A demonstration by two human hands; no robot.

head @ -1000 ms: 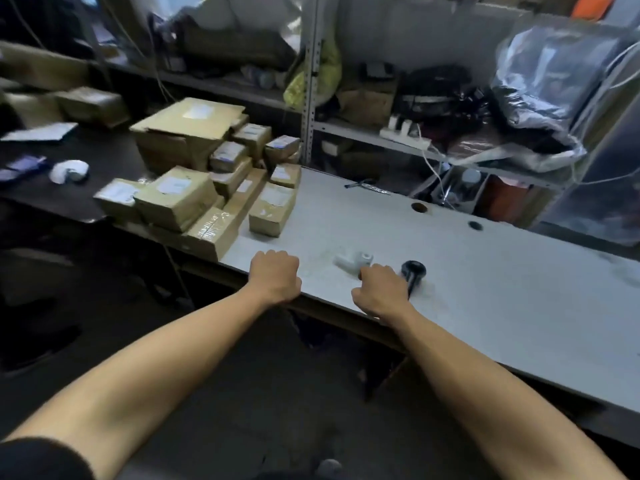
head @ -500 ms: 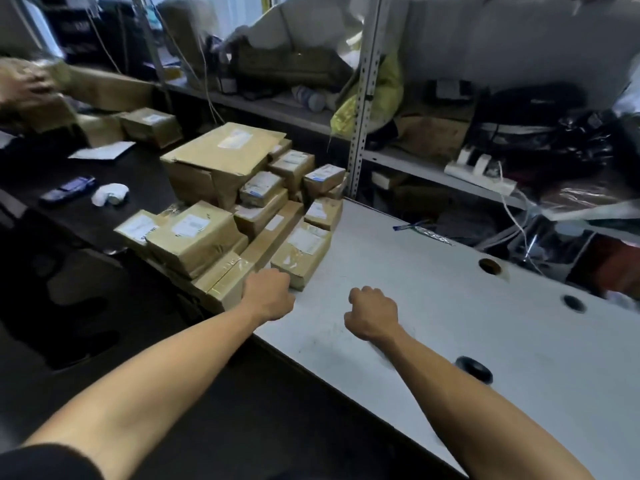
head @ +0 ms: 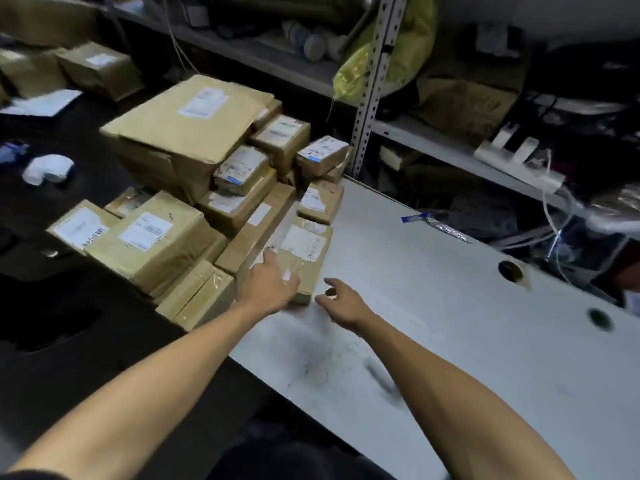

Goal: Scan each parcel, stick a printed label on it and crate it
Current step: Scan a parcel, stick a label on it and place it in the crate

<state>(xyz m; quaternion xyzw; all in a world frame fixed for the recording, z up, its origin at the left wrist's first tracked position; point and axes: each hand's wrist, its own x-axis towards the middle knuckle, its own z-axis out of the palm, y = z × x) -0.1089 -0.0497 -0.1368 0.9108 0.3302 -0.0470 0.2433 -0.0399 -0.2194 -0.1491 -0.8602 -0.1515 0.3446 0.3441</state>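
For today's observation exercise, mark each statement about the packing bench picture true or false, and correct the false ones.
1. The left hand lies on a brown parcel at the near edge of the pile. True.
2. The right hand grips a scanner. False: it holds nothing, fingers spread, just right of that parcel.
3. The largest parcel sits on top of the pile and carries a white label. True.
4. The grey table has no holes. False: two round holes show near its far edge.
5. Every parcel is bare of labels. False: many carry white labels.
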